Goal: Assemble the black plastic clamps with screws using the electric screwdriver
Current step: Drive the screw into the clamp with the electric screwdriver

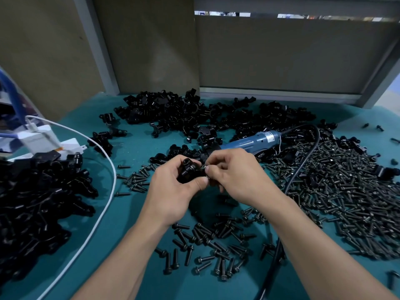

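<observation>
My left hand [173, 189] grips a black plastic clamp [189, 171] above the middle of the teal table. My right hand [233, 174] pinches a small black screw [204, 168] against the clamp's right side. Just behind my hands lies the blue electric screwdriver [251, 142] on the table, its tip pointing left and partly hidden by my fingers. Nobody holds it. Its black cord [303, 161] runs back and then down the right side of the table.
Loose clamp parts are heaped at the back [184, 113] and at the left [36, 202]. Several black screws cover the right side [350, 191] and lie in front of my hands [207, 245]. A white cable [108, 191] curves across the teal table [134, 213]. Grey partition panels [281, 57] stand behind.
</observation>
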`<state>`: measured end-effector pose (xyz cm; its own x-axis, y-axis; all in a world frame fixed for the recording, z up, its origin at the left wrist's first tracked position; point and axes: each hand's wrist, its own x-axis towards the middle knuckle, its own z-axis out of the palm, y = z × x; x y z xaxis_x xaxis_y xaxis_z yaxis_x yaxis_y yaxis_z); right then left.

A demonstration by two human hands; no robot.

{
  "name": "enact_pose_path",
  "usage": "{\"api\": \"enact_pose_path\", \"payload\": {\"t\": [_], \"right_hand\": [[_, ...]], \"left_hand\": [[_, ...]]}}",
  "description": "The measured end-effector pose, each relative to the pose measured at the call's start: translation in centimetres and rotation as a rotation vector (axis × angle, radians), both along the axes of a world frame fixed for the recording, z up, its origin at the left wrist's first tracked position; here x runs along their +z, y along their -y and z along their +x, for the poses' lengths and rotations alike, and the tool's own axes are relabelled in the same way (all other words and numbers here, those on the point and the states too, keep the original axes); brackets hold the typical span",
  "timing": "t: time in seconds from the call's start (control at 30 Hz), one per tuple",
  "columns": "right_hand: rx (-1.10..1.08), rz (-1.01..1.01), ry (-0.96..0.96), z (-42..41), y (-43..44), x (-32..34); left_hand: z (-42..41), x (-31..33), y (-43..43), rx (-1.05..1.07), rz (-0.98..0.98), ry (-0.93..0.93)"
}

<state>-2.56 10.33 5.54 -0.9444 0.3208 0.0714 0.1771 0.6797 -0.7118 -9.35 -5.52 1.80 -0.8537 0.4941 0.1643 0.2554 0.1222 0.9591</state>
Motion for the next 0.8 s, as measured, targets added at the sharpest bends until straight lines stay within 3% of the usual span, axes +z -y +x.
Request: {"api": "enact_pose_path", "payload": {"t": [0.13,0.37,0.53,0.8], "right_hand": [[-0.056,-0.021,-0.073,-0.3,0.0,-0.1],[-0.013,0.058,0.056,-0.2,0.2,-0.2],[-0.026,-0.023,-0.066,0.1,-0.1,0.2],[-0.056,0.009,-0.041,-0.4,1.3,-0.7]], "left_hand": [[-0.2,0.1,-0.1,-0.022,0.021,0.033],[0.2,-0.1,-0.1,-0.041,-0.024,-0.02],[-0.2,-0.1,0.0,-0.032,-0.026,-0.029],[-0.5,-0.4,0.1,0.009,-0.026,-0.028]]}}
